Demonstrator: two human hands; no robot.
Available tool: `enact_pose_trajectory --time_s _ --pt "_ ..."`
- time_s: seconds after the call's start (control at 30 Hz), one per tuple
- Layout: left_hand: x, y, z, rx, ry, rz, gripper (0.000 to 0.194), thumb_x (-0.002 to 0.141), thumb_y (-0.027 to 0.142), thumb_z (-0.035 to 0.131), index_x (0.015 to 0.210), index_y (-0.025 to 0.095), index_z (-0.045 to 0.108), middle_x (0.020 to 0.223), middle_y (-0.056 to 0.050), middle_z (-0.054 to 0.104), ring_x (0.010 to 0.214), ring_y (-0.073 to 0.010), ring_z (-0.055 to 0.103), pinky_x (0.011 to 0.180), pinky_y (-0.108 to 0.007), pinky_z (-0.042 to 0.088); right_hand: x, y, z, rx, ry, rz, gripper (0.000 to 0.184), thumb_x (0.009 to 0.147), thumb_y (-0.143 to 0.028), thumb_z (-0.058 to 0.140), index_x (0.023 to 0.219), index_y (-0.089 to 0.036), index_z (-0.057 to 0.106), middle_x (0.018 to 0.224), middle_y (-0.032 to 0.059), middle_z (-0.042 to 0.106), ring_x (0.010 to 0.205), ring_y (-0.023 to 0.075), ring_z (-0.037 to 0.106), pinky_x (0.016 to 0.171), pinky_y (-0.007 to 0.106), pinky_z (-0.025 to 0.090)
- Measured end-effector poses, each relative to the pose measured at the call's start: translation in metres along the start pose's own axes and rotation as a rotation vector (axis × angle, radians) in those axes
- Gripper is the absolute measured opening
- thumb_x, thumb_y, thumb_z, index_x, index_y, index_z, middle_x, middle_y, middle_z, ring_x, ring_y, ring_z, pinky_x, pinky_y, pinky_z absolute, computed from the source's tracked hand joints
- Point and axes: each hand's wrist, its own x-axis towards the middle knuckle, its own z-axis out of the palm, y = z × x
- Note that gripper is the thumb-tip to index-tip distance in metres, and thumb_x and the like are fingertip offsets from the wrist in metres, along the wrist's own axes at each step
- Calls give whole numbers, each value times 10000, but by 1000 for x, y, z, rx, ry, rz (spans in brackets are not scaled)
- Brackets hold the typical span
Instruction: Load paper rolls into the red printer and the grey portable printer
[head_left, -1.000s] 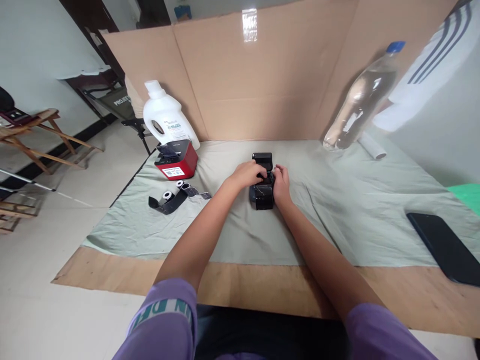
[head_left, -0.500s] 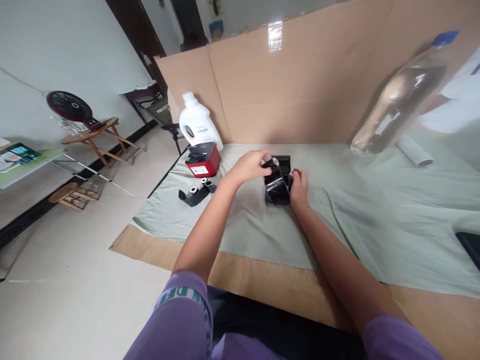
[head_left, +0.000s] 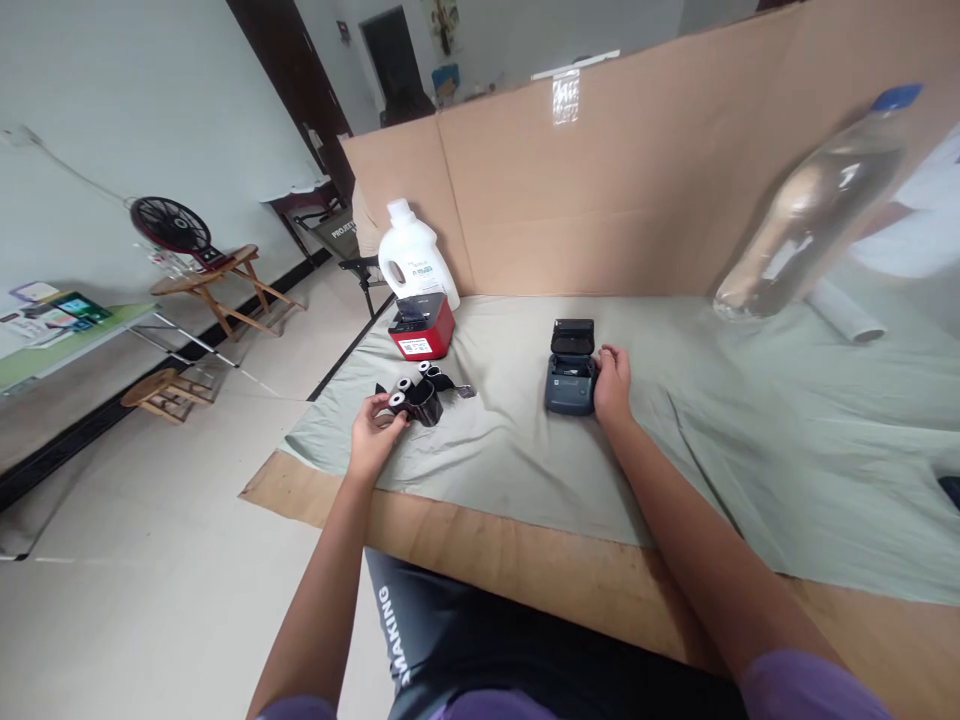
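My left hand [head_left: 370,438] pinches a black paper roll [head_left: 397,402] with a white core, low over the cloth at the left. A loose black strip [head_left: 427,404] curls beside it. Other small black rolls [head_left: 425,369] lie just behind, partly hidden by it. A small dark portable printer [head_left: 568,394] sits on the cloth with its lid [head_left: 573,337] raised and its paper bay exposed. Against the printer's right side, my right hand [head_left: 613,387] is curled and steadies it; some fingertips are hidden.
A red box-shaped device [head_left: 431,335] stands behind the rolls, in front of a white detergent bottle [head_left: 417,262]. Cardboard [head_left: 600,200] walls off the back. On the right are a large clear bottle [head_left: 806,230], a white tube [head_left: 847,313] and a dark phone [head_left: 951,489] at the frame edge.
My left hand lifted a black roll out of the printer and carried it left to the other rolls. The right hand stayed at the printer. The view turned left.
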Motion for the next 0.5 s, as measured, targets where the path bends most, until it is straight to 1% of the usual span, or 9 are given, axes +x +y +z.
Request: enact_pose_trajectory --time_s 0.07,0.13,0.2,0.23,0.3,0.37,0.4,0.43,0.5 --pt "0 -2 5 131 -48 16 478 753 432 716 1154 201 595 1082 -74 706 623 -141 675 586 -245 488 -1 -3 0 8 6 17 405 862 -546 518 1125 -242 576 1108 44 621 1058 214 615 919 363 498" --pt "-4 -2 6 325 -74 48 416 769 419 699 1126 212 639 964 -39 727 544 -130 617 608 -267 482 -1 -4 0 12 8 17 396 862 -541 520 1115 -242 578 1101 41 620 1055 211 615 925 365 496" --pt "-8 5 1 466 -60 98 443 784 426 688 1177 229 638 974 -29 735 529 -128 578 620 -278 474 0 -3 0 16 11 12 389 862 -536 525 1109 -242 579 1102 41 620 1053 210 613 930 365 494" --pt "-9 10 -3 494 -41 132 474 796 435 678 1220 231 622 1023 -35 734 541 -128 571 632 -282 477 0 -1 0 20 12 9 387 861 -535 529 1107 -241 580 1103 41 620 1052 210 613 931 366 493" --pt "-7 26 -12 514 37 202 496 837 451 630 1272 215 596 1104 -56 718 575 -133 565 668 -292 487 2 2 1 26 15 4 386 858 -533 536 1104 -239 580 1102 42 619 1048 211 613 930 367 493" --pt "6 47 -19 576 105 242 455 870 458 580 1245 203 621 1119 -69 713 620 -150 576 719 -307 494 3 4 1 28 15 -1 387 858 -530 537 1102 -233 582 1095 43 619 1040 210 614 927 364 493" --pt "17 57 -21 641 97 241 431 875 462 569 1219 212 645 1114 -67 718 659 -166 596 746 -316 493 4 5 1 28 13 -2 387 860 -527 533 1102 -230 582 1091 44 620 1036 208 614 925 362 493" --pt "30 66 -21 719 41 223 425 866 471 580 1208 232 662 1118 -60 725 712 -188 624 767 -322 490 4 6 1 26 12 -3 386 863 -524 528 1104 -227 582 1088 45 620 1033 206 615 924 359 493" --pt "61 80 -14 850 -157 165 438 824 475 628 1215 284 678 1147 -44 734 857 -237 670 796 -326 482 4 6 1 21 9 -5 383 872 -518 512 1111 -227 579 1091 45 621 1030 202 616 927 355 491"
